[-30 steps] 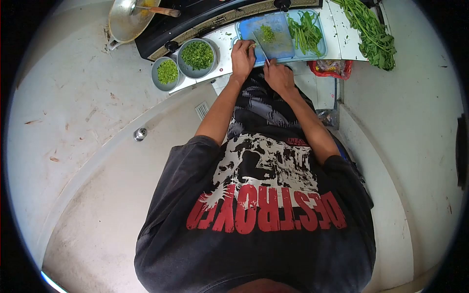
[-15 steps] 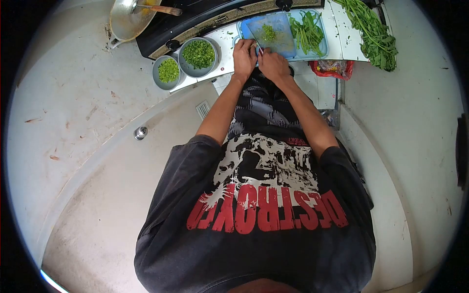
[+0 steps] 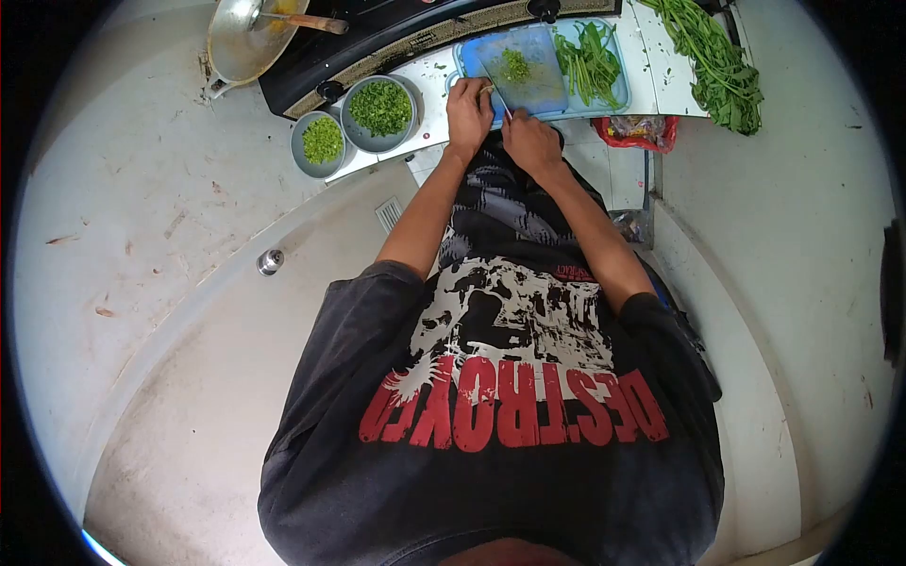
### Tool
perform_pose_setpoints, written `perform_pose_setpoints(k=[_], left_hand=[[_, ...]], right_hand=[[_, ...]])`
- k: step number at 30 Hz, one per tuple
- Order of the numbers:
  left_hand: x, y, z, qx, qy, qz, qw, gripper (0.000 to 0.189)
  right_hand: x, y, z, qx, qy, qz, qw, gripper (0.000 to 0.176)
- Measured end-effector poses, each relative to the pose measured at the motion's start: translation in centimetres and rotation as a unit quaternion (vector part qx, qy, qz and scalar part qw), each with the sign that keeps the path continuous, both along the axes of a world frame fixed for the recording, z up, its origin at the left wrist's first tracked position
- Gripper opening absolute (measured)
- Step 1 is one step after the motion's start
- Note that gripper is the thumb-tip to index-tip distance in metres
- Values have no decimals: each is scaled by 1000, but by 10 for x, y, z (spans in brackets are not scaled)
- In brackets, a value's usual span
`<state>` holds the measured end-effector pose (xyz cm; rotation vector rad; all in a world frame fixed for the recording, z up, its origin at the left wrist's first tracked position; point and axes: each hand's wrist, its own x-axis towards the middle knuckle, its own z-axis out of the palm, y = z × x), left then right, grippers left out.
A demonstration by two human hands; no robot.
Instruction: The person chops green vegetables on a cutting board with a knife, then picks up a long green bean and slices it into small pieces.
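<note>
My right hand (image 3: 531,141) is closed round the handle of a knife (image 3: 498,91), whose thin blade slants up and left over the blue cutting board (image 3: 550,47). Beside it, my left hand (image 3: 468,118) rests at the board's left edge with its fingers curled. A small pale bit shows at those fingertips, too small to name. Chopped greens (image 3: 514,65) lie in a little heap on the board, just beyond the blade. To the right, uncut leafy stems (image 3: 590,68) lie on a light blue tray (image 3: 624,92) that extends beneath the board.
Two grey bowls of chopped greens, a larger one (image 3: 412,128) and a smaller one (image 3: 304,166), stand left. Behind them are a black stove (image 3: 377,24) and a pan (image 3: 225,47). A leafy bunch (image 3: 727,80) overhangs the counter at right, near a red bag (image 3: 672,135).
My right hand has drawn slightly away from my left, and the knife has moved with it. My left hand stays at the board's edge. The whole view has shifted a little.
</note>
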<state>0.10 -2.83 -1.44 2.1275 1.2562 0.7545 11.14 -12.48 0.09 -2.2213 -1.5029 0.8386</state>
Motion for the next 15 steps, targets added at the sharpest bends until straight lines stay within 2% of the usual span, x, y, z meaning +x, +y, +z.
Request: perform_pose_setpoints(k=[6,15], left_hand=[[-1,1,-4,-13,-6,1,1000,13],[0,-3,-4,-30,-22,13,999,13]], right_hand=[[0,17,0,8,-20,-1,1000,36],[10,-26,7,1,-45,13,999,34]])
